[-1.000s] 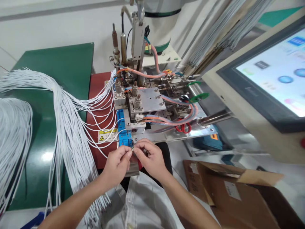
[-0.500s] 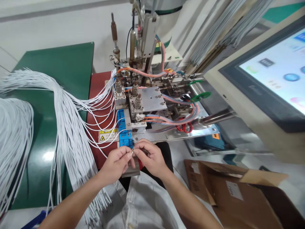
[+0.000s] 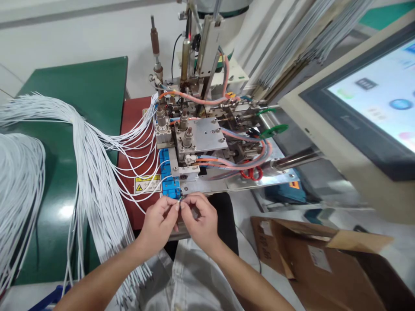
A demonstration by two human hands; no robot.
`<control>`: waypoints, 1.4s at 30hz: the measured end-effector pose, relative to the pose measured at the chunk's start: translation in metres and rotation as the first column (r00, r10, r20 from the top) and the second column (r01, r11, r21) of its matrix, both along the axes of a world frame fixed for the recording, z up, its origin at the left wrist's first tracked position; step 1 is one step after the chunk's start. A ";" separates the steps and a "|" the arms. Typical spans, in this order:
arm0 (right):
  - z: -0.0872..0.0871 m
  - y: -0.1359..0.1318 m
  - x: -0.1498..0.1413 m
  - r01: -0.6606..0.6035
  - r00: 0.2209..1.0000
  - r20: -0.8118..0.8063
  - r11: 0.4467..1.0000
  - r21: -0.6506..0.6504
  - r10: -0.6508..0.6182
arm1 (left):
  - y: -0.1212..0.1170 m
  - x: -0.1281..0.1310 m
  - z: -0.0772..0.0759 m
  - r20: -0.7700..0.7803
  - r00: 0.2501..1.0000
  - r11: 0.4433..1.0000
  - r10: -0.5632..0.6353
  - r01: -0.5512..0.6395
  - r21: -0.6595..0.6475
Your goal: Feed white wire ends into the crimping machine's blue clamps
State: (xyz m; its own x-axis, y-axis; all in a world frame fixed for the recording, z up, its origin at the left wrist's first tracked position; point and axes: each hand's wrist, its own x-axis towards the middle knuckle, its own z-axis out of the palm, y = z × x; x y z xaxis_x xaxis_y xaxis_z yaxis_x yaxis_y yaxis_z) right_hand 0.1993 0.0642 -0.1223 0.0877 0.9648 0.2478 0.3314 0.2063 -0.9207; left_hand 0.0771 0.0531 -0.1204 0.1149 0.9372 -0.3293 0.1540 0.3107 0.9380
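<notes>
My left hand (image 3: 159,219) is closed in a pinch, thumb against index finger, on the thin end of a white cable (image 3: 138,206) that runs in from the left behind it. My right hand (image 3: 201,220) pinches at the same small wire tip (image 3: 180,200), its fingertips meeting the left ones. The tip is too small to make out in detail. Just beyond the fingers is a row of blue clamp blocks (image 3: 169,175) on the machine's edge, with white cables seated in them.
White cables (image 3: 97,194) in a thick bundle lie over the green table (image 3: 97,82); a second coil (image 3: 21,194) is at far left. The metal machine (image 3: 204,134) stands ahead, with orange hoses. A touchscreen (image 3: 376,95) overhangs the right, above an open cardboard box (image 3: 311,268).
Both hands have shifted slightly, with the fingertips still together at the wire tip. The machine's upright slide at the back has moved a little to the right.
</notes>
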 end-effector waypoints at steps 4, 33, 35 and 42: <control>-0.002 0.005 0.006 -0.082 0.994 -0.077 0.997 -0.013 0.081 | 0.001 -0.002 0.003 -0.007 0.999 0.999 -0.052 0.052 0.002; -0.002 0.005 0.011 -0.185 0.982 -0.039 0.983 -0.017 0.184 | 0.000 -0.003 0.003 -0.206 0.977 0.990 0.047 -0.018 0.139; -0.005 0.003 0.012 -0.185 0.981 -0.069 0.982 -0.046 0.182 | 0.000 -0.002 0.001 -0.145 0.988 0.995 0.048 -0.033 0.097; -0.007 0.009 0.015 -0.169 0.966 -0.223 0.971 -0.168 0.130 | 0.001 -0.002 0.004 -0.165 0.986 0.994 -0.024 0.042 0.104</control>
